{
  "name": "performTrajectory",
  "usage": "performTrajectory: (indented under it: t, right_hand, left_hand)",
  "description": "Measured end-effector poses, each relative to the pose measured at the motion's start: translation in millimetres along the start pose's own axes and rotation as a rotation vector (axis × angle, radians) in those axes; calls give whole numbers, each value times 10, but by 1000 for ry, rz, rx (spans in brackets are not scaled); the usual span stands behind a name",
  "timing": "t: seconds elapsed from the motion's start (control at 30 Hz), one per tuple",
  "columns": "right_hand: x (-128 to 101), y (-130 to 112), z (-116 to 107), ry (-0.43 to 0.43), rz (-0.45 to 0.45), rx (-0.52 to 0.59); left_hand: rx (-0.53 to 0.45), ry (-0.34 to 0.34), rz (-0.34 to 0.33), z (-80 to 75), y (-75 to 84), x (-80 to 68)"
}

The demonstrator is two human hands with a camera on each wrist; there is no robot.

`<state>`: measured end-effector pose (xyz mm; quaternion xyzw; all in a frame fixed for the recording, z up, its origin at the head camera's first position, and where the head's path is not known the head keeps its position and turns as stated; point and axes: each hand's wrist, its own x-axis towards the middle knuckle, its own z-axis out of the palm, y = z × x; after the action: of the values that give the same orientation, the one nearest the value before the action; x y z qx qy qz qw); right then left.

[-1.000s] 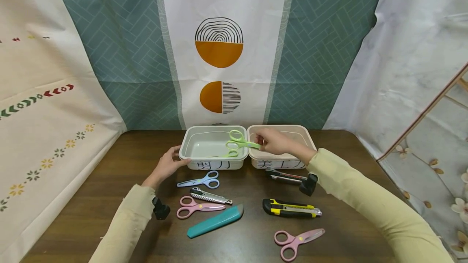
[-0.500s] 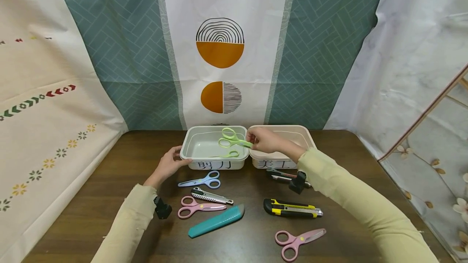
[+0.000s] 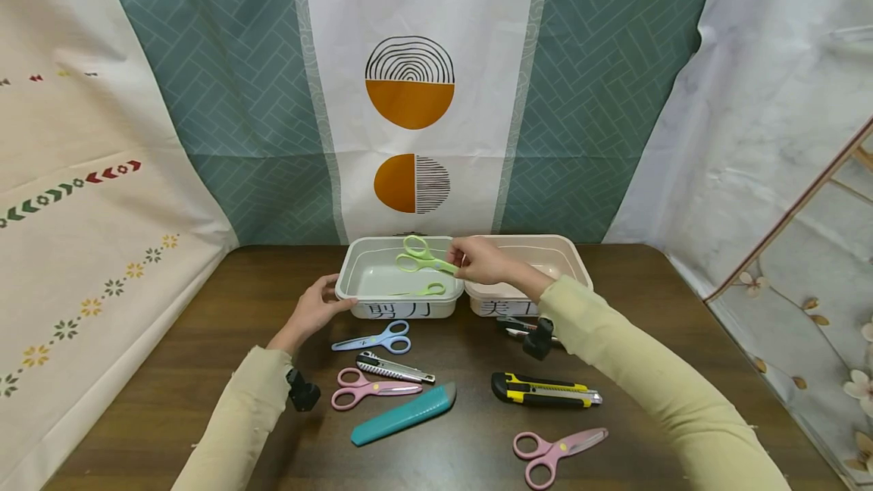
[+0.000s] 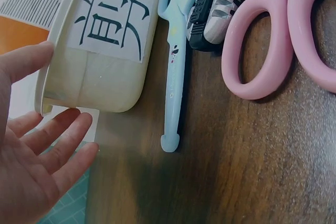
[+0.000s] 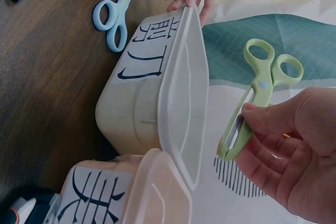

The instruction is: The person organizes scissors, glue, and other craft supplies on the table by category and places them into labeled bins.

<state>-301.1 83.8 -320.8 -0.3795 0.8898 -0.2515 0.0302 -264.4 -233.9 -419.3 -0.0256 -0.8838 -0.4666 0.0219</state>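
My right hand pinches green scissors by the blade end, handle loops pointing away from the palm. They hang over the white bin, whose front label has dark characters. Inside that bin lies a second green pair, partly hidden by the front wall. My left hand holds the bin's front left corner, thumb against the rim and fingers round the side. Just in front of the bin are blue scissors.
A pinkish bin stands right beside the white one. On the brown table lie pink scissors, another pink pair, a silver box cutter, a teal cutter, a yellow-black cutter and a partly covered dark cutter.
My right hand has moved left with the green scissors, from over the pinkish bin to the white bin's right side. My left hand stays at its corner.
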Motion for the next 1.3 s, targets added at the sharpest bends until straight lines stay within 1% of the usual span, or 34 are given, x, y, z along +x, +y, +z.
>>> performTrajectory:
  t: [0.33, 0.47, 0.57, 0.73, 0.9, 0.97, 1.13, 1.3]
  right_hand:
    - [83, 59, 130, 46, 24, 34]
    - [116, 100, 200, 68, 61, 78]
    - [146, 143, 271, 90, 71, 119]
    - [188, 203, 380, 124, 52, 177]
    - [217, 221, 441, 150, 29, 238]
    - [233, 234, 466, 154, 33, 251]
    - [276, 278, 544, 152, 40, 236]
    - [293, 269, 594, 121, 20, 228]
  left_hand:
    - [-2, 10, 9, 9, -21, 6]
    - [-3, 10, 11, 13, -22, 10]
    - [-4, 9, 7, 17, -27, 13]
    - [-7, 2, -3, 17, -31, 14]
    - [-11, 3, -5, 17, -31, 17]
    - [-12, 4, 1, 19, -31, 21]
    - [-14, 4, 15, 24, -26, 25]
    - [-13, 5, 4, 17, -22, 19]
